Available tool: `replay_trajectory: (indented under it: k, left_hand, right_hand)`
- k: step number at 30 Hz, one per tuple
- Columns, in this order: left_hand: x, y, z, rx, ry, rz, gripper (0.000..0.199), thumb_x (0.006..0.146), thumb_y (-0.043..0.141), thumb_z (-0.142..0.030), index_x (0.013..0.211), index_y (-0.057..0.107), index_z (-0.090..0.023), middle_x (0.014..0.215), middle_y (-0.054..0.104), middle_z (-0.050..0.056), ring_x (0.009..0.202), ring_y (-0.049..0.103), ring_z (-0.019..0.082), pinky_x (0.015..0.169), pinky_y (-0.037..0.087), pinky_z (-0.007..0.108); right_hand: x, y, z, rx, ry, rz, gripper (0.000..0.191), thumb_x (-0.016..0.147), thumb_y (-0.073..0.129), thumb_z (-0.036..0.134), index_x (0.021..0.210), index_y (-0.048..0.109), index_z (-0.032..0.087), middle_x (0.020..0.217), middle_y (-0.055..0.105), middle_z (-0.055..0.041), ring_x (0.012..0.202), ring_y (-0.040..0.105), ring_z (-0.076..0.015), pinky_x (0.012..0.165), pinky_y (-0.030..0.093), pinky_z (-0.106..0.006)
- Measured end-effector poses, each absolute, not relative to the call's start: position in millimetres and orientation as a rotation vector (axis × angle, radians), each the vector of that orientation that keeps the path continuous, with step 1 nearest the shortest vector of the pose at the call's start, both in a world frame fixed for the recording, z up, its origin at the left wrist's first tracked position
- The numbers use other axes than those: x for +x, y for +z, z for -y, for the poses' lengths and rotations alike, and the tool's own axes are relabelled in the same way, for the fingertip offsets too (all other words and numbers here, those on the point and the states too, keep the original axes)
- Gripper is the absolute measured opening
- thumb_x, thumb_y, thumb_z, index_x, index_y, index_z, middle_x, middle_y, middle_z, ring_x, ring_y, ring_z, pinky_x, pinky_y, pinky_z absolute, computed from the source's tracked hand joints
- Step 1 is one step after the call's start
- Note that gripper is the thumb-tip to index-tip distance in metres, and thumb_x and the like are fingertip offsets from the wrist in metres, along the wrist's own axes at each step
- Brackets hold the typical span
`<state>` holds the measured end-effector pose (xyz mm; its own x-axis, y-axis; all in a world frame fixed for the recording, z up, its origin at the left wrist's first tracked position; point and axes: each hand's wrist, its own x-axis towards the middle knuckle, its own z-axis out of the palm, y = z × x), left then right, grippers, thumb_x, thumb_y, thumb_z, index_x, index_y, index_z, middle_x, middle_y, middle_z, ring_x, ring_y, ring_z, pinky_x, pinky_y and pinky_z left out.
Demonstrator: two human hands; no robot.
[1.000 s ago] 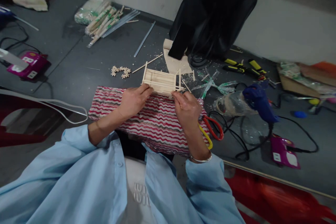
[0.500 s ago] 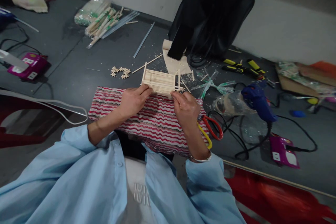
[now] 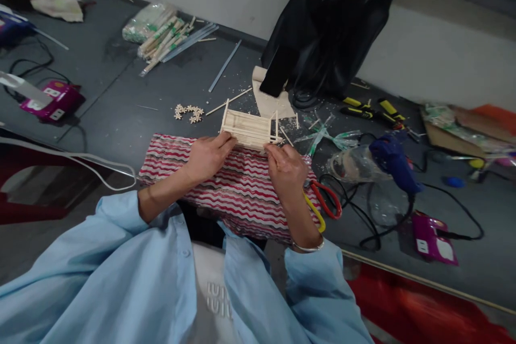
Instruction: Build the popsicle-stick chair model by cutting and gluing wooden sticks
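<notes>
Frame point(image 3: 248, 124) sits by the table's point(image 3: 105, 102) near edge, long axis roughly along it; your left hand point(image 3: 209, 157) and right hand point(image 3: 287, 167), nearly closed, pinch its near corners. Wrappers point(image 3: 174, 40) near the far edge hold sticks point(image 3: 158, 58).

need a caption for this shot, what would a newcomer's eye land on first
Probably the pale stick frame near the centre, its near corners in the fingers of the left hand and right hand. Next, the red-striped cloth beneath the hands, then the blue glue gun off to the right and the black bundle at the back.
</notes>
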<state>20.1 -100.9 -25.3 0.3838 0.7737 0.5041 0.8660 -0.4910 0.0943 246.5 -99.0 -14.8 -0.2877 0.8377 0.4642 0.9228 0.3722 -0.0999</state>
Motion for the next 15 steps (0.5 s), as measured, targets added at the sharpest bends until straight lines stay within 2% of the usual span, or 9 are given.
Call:
replay_trajectory:
  k: [10,15]
  left_hand:
    - [20.2,-26.0,101.3,-2.433,-0.76,1.439,0.033,0.093,0.043,-0.013,0.113,0.069,-0.017,0.11,0.074,0.009,0.073,0.07,0.015,0.062,0.047,0.027]
    - [18.0,-26.4,100.1,-2.405,-0.833,1.362,0.033,0.092,0.043,-0.011,0.109,0.071,-0.017,0.106,0.075,0.009,0.072,0.069,0.016,0.06,0.048,0.028]
  right_hand:
    - [248.6,-15.6,98.9,-1.467,-0.336,2.196,0.025,0.097,0.05,0.027,0.105,0.074,0.025,0.073,0.061,-0.0027,0.073,0.055,-0.0166,0.066,0.037,-0.026]
    - [245.1,-14.7,98.3,-1.477,-0.153,2.146,0.025,0.097,0.049,0.026,0.102,0.073,0.023,0.079,0.065,-0.0035,0.075,0.057,-0.016,0.069,0.039,-0.026]
